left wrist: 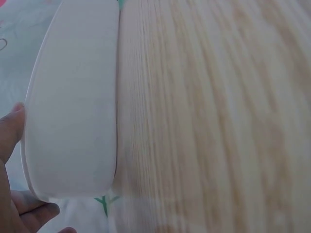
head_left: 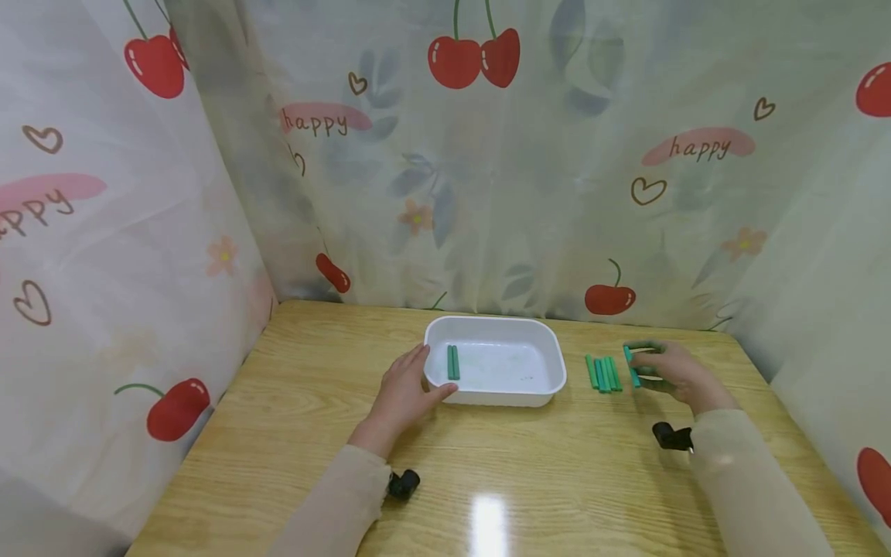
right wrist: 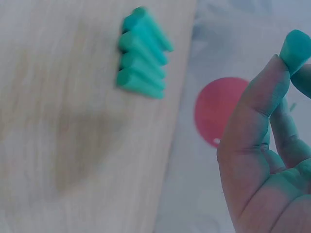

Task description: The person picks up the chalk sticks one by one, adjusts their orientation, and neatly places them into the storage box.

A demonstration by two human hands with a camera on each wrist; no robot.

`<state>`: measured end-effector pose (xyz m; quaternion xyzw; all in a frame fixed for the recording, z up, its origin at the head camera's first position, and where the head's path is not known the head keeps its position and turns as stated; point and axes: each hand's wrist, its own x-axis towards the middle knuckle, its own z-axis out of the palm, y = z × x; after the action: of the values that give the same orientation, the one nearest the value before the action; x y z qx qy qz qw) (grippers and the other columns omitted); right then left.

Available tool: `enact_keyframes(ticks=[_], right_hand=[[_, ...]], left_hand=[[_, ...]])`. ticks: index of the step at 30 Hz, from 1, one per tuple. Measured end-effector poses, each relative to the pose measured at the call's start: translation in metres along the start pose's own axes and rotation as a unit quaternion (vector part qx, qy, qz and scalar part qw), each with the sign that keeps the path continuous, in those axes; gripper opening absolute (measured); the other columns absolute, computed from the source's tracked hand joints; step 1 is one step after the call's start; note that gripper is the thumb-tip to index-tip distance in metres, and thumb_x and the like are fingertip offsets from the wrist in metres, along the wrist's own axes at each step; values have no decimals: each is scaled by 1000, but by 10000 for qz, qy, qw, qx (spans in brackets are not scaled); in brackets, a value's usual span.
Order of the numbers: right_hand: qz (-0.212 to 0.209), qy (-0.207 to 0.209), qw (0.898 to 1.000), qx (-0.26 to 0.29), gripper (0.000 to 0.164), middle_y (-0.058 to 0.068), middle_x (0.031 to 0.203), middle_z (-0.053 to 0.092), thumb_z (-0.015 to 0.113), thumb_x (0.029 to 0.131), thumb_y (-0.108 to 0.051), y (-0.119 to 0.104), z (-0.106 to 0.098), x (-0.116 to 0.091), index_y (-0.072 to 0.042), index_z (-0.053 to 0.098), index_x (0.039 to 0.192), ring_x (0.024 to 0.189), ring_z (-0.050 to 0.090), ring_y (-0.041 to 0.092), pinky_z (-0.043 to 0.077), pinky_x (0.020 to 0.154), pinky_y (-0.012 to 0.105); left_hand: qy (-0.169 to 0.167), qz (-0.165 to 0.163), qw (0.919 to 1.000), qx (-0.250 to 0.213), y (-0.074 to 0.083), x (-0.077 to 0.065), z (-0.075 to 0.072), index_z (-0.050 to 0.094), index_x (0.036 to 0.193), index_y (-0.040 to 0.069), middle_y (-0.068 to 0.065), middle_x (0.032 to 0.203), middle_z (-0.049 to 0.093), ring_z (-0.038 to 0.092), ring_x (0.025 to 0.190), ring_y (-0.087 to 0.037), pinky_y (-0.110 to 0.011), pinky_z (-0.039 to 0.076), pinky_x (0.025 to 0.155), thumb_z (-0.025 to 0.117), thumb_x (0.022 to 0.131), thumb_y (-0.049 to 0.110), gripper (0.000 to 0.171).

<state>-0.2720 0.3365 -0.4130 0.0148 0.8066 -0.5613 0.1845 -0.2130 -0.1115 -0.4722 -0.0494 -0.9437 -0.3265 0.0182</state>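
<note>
A white plastic tub (head_left: 511, 398) stands on the table with two green chalk sticks (head_left: 453, 363) lying side by side at its left end. My left hand (head_left: 404, 394) rests at the tub's front left corner, fingers along the left side and thumb by the front rim. In the left wrist view, its fingers and thumb touch the tub (left wrist: 73, 107). To the tub's right, my right hand (head_left: 671, 373) pinches one green chalk stick (head_left: 632, 367) between thumb and fingers. Green dust coats that hand (right wrist: 265, 141). Several more chalk sticks (head_left: 603, 374) lie in a row, left of it.
The wooden table (head_left: 515, 464) extends toward me, with a glare spot near its front. A patterned curtain (head_left: 529, 193) hangs right behind the tub and along both sides. Small black cameras (head_left: 404, 484) are worn on both wrists.
</note>
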Motion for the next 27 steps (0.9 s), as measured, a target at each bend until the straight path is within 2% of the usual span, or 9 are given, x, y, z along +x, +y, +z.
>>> enact_keyframes(ticks=[6, 11, 15, 18, 23, 27], right_hand=[[-182, 7, 9996, 194, 51, 0, 105, 55, 60, 100, -15, -18, 5, -6, 2, 39, 143, 88, 60, 13, 56, 80, 32], [-307, -29, 9992, 251, 60, 8, 123, 45, 59, 101, -16, -33, 13, -10, 5, 29, 148, 98, 56, 15, 54, 83, 31], [-455, -45, 9982, 377, 61, 7, 123, 44, 58, 101, -14, -46, 23, -14, 7, 26, 149, 99, 56, 15, 53, 85, 31], [-596, -52, 9969, 506, 52, 3, 117, 47, 58, 101, -12, -55, 30, -16, 2, 34, 145, 96, 56, 15, 53, 83, 31], [-710, -107, 9942, 802, 30, 0, 111, 49, 59, 100, -11, -68, 42, -16, -15, 50, 129, 92, 55, 14, 53, 82, 30], [-769, -110, 9928, 916, 33, 1, 119, 45, 59, 100, -10, -76, 53, -14, -14, 50, 132, 94, 54, 15, 52, 83, 30]], left_hand=[[13, 8, 10000, 71, 1, 0, 0, 32, 157, 7, -10, 161, 32, 28, 148, -32, -51, 25, 119, 70, 87, 59, 95], [8, 19, 10000, 70, 1, 0, 0, 32, 156, 6, -11, 161, 32, 29, 147, -33, -52, 25, 118, 70, 87, 58, 95], [26, 30, 10000, 60, 1, 0, 0, 33, 156, 6, -11, 161, 33, 29, 147, -34, -52, 26, 118, 71, 87, 58, 95], [12, 5, 10000, 78, 1, 0, 0, 32, 157, 7, -11, 161, 32, 29, 147, -33, -52, 25, 118, 70, 87, 59, 95], [-6, -16, 10000, 92, 0, 0, 1, 32, 157, 8, -9, 161, 32, 28, 148, -32, -51, 24, 119, 70, 86, 60, 96], [17, -22, 10000, 67, 0, 0, 1, 32, 157, 8, -9, 161, 32, 28, 148, -32, -51, 25, 119, 70, 86, 60, 96]])
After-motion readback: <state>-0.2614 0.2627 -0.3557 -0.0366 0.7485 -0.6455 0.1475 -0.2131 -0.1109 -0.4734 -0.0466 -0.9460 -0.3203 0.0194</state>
